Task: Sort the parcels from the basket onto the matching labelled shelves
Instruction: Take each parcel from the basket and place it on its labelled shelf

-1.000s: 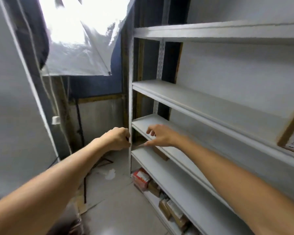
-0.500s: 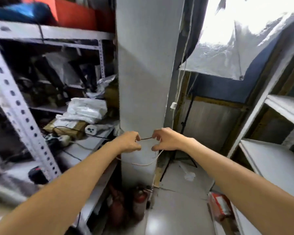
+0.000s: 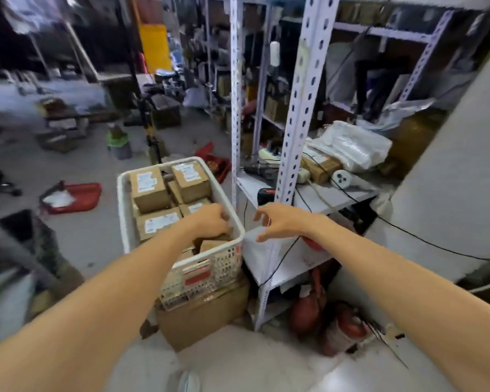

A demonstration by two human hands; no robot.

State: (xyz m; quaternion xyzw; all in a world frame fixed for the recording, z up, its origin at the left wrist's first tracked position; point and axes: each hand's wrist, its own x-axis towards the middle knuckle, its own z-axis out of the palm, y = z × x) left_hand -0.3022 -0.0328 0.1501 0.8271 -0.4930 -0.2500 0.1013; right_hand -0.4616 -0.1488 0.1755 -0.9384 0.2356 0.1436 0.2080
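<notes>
Cardboard parcels [image 3: 149,188], brown with white labels, fill the white perforated plastic basket [image 3: 215,267]. Basket sits on a larger brown cardboard box [image 3: 204,315] on the floor. My left hand [image 3: 210,219] is inside the basket at its right rim, fingers curled down over the parcels there; I cannot tell whether they grip one. My right hand [image 3: 280,220] hovers just beside that rim, outside the basket, fingers loosely spread and holding nothing. Behind it stands a white slotted-steel shelf rack [image 3: 300,108], with a crumpled white plastic bag [image 3: 351,145] on one shelf. Two red fire extinguishers [image 3: 343,329] lie on the floor under the rack.
</notes>
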